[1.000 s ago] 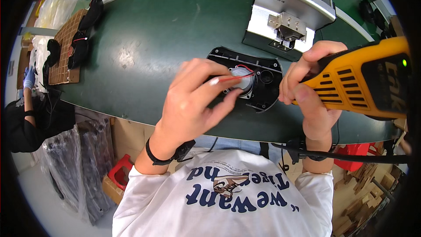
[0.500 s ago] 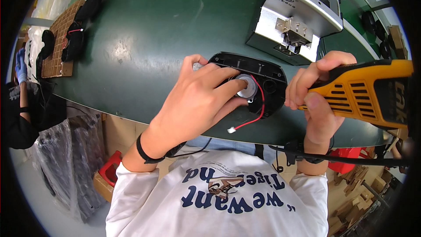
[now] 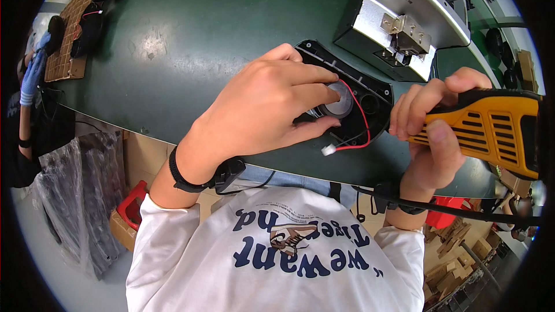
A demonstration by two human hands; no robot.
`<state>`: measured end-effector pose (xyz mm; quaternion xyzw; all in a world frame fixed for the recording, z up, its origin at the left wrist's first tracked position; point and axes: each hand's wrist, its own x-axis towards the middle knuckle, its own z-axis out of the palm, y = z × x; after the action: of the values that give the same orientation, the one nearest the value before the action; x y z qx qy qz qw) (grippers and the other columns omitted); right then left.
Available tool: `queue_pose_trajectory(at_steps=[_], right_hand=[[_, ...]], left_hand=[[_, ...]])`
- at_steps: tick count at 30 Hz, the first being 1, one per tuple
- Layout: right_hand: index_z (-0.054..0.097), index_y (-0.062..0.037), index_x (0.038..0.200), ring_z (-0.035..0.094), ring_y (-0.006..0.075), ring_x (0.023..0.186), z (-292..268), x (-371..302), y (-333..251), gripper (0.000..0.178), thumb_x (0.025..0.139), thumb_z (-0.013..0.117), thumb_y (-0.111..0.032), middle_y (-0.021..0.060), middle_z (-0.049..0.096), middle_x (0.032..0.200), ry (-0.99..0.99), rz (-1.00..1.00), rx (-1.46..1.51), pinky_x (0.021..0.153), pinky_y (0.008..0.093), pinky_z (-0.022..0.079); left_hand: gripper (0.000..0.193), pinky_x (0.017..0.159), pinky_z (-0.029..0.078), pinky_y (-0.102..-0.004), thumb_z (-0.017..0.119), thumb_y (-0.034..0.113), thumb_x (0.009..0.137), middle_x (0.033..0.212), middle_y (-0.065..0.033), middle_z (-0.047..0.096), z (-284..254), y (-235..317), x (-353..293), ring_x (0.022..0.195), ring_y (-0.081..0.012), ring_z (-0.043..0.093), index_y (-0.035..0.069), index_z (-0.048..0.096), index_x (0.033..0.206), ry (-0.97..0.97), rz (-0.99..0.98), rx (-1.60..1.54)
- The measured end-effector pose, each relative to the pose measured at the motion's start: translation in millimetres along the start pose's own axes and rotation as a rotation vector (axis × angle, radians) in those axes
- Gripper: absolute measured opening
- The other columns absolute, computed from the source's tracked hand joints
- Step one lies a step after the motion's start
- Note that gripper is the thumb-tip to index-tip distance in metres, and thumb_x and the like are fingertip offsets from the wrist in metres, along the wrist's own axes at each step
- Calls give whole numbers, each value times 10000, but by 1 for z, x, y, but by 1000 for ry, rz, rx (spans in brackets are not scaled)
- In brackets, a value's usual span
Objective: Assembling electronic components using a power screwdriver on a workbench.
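My left hand [image 3: 263, 95] grips a round grey metal speaker [image 3: 342, 104], fingertips on its face and thumb at its near side. The speaker lies in a black plastic housing [image 3: 380, 120] on the green table. A red wire [image 3: 365, 117] curves from the speaker over the housing to a white connector [image 3: 329, 149] near the thumb. My right hand [image 3: 433, 130] is wrapped round the front of a yellow and black power tool [image 3: 488, 130], just right of the housing. Its working tip is hidden by the fingers.
A silver metal machine [image 3: 399, 23] stands beyond the housing. At far left, a brown gridded board [image 3: 72, 37] carries several black parts, and another person's blue-gloved hand [image 3: 34, 72] is near it. A black cable [image 3: 462, 211] runs below my right wrist.
The view has shifted and turned slightly, so the machine, housing and hands appear farther right. Both hands keep their grips. The other person's gloved hand has moved closer to the gridded board.
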<state>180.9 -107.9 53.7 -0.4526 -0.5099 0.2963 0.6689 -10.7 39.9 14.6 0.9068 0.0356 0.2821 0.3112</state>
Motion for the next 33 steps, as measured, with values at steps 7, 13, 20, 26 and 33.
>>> queue_pose_trajectory(at_steps=[7,13,20,26,33], right_hand=[[403,-38,1346,522,165,574,1,-2,-1,484,975,660,-214,89,557,734,-1,-5,-47,525,313,485],[400,-38,1355,526,167,578,0,0,-1,477,984,649,-202,90,559,735,-13,-8,-55,533,315,489],[404,-37,1363,528,170,579,-1,-1,-1,473,990,648,-194,95,561,737,-10,-2,-70,544,315,495],[409,-37,1360,527,170,579,1,-2,-2,471,985,652,-188,95,561,738,9,-2,-82,539,314,497],[408,-35,1349,534,168,583,0,-2,-2,468,983,653,-191,89,560,740,-3,-7,-77,536,312,497]], left_hand=[[292,722,484,-324,927,98,636,1084,-109,772,3,-4,-4,662,-213,559,29,763,867,78,36,-36],[261,726,502,-327,920,55,630,1069,-126,773,1,-6,-4,671,-215,582,5,750,823,85,23,-83],[215,724,565,-318,886,15,663,1092,-138,767,-2,-6,-4,804,-256,712,-14,734,812,51,-36,-149],[197,763,596,-350,855,1,695,1144,-119,752,-2,-5,-5,871,-273,734,-10,727,845,-25,-145,-165],[240,785,597,-348,824,-7,706,1159,-89,727,-3,-4,-5,905,-273,726,26,754,934,-86,-132,-173]])
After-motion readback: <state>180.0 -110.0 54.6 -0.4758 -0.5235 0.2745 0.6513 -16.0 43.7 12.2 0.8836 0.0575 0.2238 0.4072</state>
